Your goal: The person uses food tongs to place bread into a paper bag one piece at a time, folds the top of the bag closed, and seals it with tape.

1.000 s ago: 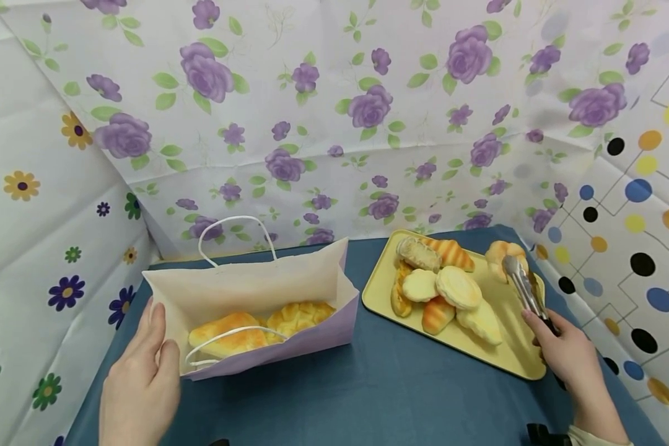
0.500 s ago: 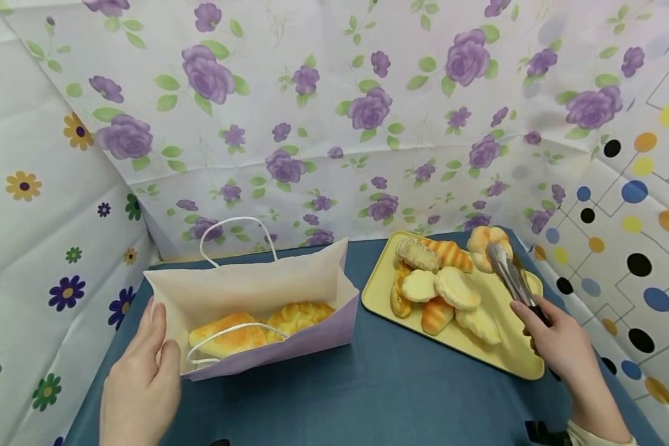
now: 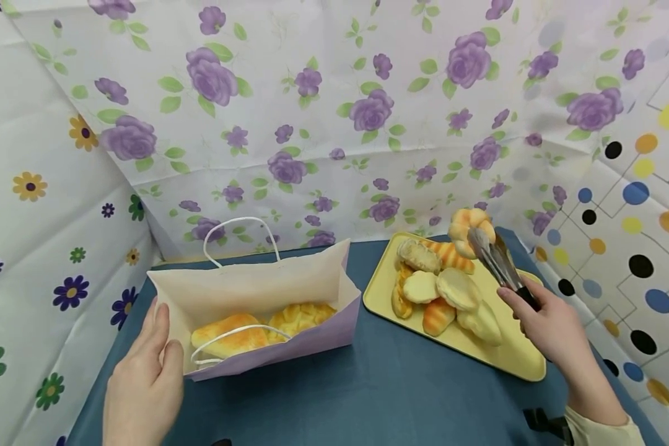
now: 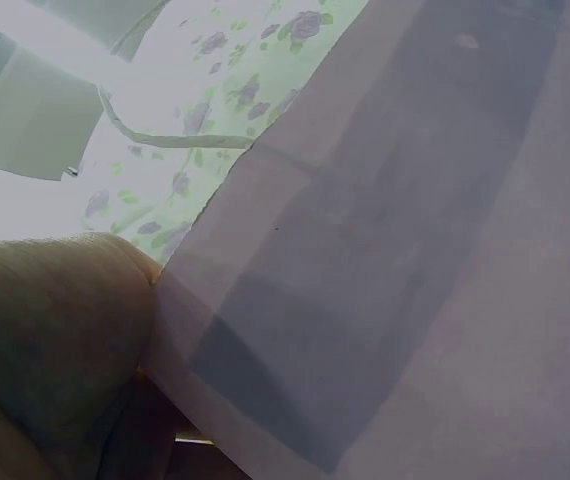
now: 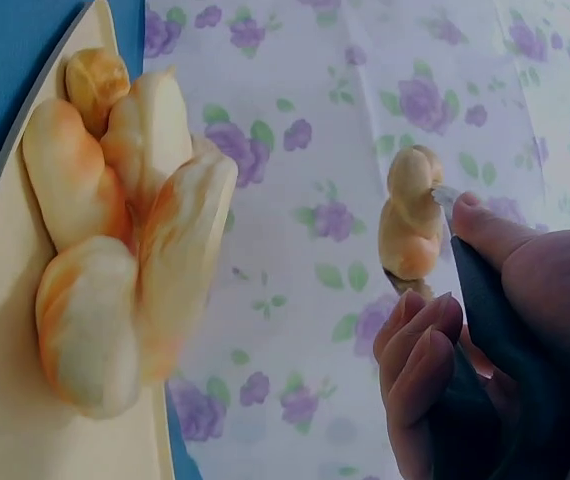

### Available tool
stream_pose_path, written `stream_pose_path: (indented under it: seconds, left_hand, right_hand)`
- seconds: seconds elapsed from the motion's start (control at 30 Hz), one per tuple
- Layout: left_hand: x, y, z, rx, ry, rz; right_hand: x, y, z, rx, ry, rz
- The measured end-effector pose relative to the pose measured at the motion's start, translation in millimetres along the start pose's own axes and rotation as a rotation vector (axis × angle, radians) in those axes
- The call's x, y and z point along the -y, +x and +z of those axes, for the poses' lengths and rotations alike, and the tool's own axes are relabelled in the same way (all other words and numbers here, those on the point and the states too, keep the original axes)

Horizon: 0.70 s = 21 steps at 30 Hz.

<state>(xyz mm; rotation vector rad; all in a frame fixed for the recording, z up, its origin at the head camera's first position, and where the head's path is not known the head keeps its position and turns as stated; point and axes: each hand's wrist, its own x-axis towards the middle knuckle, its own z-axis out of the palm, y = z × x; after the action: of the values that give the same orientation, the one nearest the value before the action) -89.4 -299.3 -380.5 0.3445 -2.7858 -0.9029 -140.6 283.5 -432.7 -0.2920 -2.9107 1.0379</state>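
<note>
In the head view, my left hand (image 3: pixel 142 378) rests against the left side of a lilac paper bag (image 3: pixel 290 362), its fingers straight. The bag's mouth gapes, showing a golden bread (image 3: pixel 231 334) and a yellow scored bun (image 3: pixel 301 319) inside. My right hand (image 3: pixel 552 325) grips metal tongs (image 3: pixel 498 263) with black handles. Between their tips hangs a round, lobed bread roll (image 3: pixel 468 229), raised above the far edge of a yellow tray (image 3: pixel 513 353). The right wrist view shows this bread roll (image 5: pixel 410 220) from the side, apart from the tray.
Several breads lie on the tray, among them a striped roll (image 3: pixel 451 255), a pale round bun (image 3: pixel 458 289) and a long twisted bread (image 3: pixel 401 291). White rope handles (image 3: pixel 240 220) stick up from the bag. A floral cloth wall (image 3: pixel 334 124) closes off the back.
My right hand has moved left and up with the tongs, lifting the lobed bread roll away from the tray's far right corner. My left hand keeps its place at the bag.
</note>
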Motion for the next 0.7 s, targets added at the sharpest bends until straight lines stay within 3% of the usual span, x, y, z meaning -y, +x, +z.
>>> stream_pose_path:
  seconds: [0.17,0.47,0.7]
  left_hand:
    - [1.8,-0.2,1.3,-0.002,0.000,0.011]
    - [0.0,0.9,-0.7,0.005,0.001,0.023]
    - [1.4,0.2,0.3,0.010,0.002,0.034]
  right_hand:
    - [12.0,2.9,1.4,0.011,0.020,-0.067]
    - [46.7,12.0,5.5,0.056,0.061,-0.281]
    - [80.5,12.4,2.6,0.099,0.008,-0.334]
